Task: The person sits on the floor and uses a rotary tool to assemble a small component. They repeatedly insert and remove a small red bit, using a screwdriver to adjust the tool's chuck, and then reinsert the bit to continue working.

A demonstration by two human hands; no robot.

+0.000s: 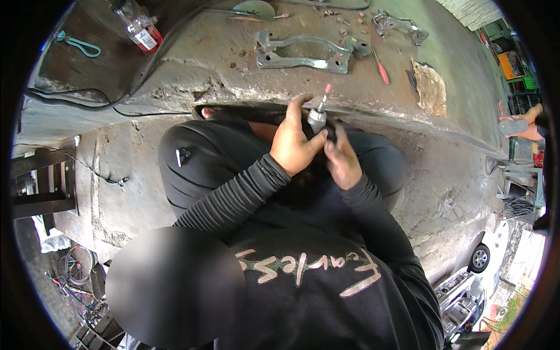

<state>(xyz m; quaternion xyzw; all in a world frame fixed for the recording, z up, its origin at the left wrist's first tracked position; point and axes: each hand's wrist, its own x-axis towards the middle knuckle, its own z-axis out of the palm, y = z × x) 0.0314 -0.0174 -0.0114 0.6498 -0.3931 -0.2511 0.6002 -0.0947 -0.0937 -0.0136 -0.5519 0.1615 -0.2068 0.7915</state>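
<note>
My left hand (294,146) is closed around the grey body of a die grinder (316,121), its index finger raised beside the tool's nose. A pink grinding stone (328,89) on a thin shaft points away from me, toward the raised ledge. My right hand (343,156) is at the grinder's dark rear part, close to my left thumb; its fingers are blurred, so their grip is unclear. Beyond the tool, a metal bracket (306,63) with a long opening lies on the ledge. To its right are a red-handled screwdriver (380,69) and a second metal bracket (401,28).
Several small bolts (344,22) lie behind the bracket, with torn brown paper (431,90) at right. A bottle of pink liquid (140,29), a blue loop (81,45) and a black hose (149,70) are at far left. Another person's hand (531,123) shows at far right.
</note>
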